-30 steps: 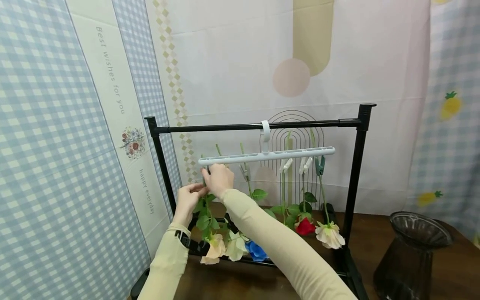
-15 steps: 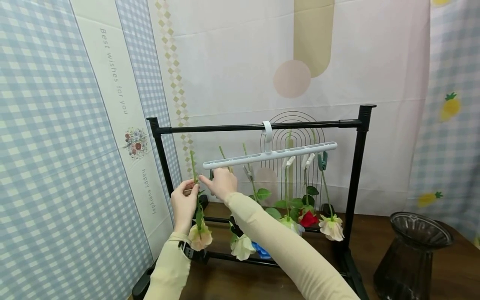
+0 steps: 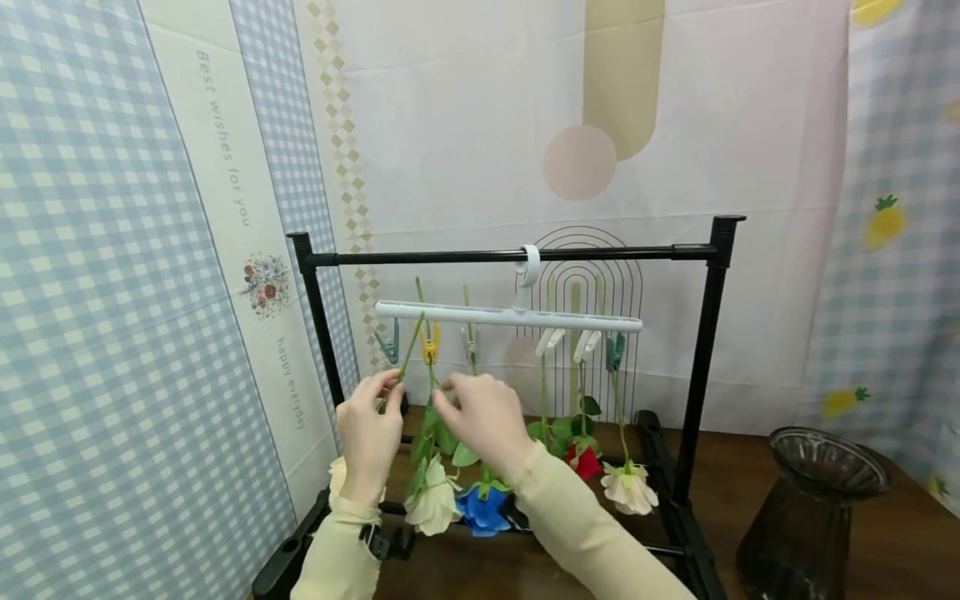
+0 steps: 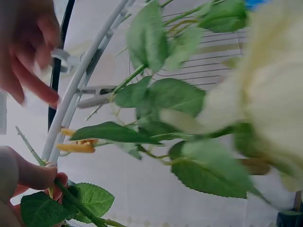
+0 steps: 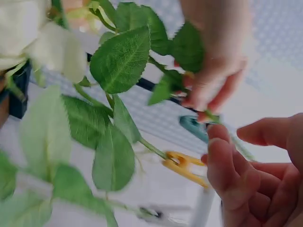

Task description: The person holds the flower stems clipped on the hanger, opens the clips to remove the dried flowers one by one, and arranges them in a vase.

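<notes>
My left hand point(image 3: 371, 425) pinches the green stem point(image 3: 412, 346) of an artificial flower between thumb and fingers; its bloom is largely hidden behind the forearm. My right hand point(image 3: 483, 417) is just to the right, thumb and forefinger apart with nothing between them in the right wrist view. Above the hands hangs a white clip hanger point(image 3: 465, 315). A teal clothespin point(image 3: 389, 343) at its left end holds no stem. Beside it, a yellow clothespin point(image 3: 430, 342) grips the stem of a white rose point(image 3: 435, 500), hanging head down. A grey clothespin point(image 3: 469, 342) comes next to that.
A black rack point(image 3: 450, 257) carries the hanger on its top bar. Upside-down flowers include a blue rose point(image 3: 483, 510), a red rose point(image 3: 583, 461) and a cream flower point(image 3: 630, 490). A dark glass vase point(image 3: 806, 508) stands on the brown table point(image 3: 720, 467) at right.
The left hand has taken the peach flower away from the hanger's left end, leaving that clothespin bare. My right hand has come off the clothespin, down and right; the hanger's left end has swung up.
</notes>
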`<state>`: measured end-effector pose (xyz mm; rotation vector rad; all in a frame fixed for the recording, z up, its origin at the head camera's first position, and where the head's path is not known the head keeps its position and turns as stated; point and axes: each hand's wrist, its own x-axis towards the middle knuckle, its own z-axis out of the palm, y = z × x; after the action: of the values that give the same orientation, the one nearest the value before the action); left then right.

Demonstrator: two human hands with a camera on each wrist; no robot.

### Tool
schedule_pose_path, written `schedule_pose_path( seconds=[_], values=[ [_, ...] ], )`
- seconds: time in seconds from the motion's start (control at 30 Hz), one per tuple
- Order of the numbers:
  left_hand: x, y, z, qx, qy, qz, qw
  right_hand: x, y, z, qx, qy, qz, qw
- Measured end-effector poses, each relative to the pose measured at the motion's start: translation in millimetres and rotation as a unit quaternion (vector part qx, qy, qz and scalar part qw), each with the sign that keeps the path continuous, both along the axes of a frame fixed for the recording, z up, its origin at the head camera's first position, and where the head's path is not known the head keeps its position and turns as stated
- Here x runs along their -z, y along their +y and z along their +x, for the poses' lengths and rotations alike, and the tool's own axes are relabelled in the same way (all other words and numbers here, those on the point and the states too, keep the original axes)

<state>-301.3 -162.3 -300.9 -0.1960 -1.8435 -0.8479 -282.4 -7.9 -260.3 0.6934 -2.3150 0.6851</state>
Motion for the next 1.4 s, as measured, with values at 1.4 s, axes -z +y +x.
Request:
schedule_pose_path(
  seconds=[1.4],
  values=[
    [32.0,126,37.2,0.019,0.102,-0.329,0.9386,73.2,121,32.5,0.106,0.329,0.125,0.93]
  ],
)
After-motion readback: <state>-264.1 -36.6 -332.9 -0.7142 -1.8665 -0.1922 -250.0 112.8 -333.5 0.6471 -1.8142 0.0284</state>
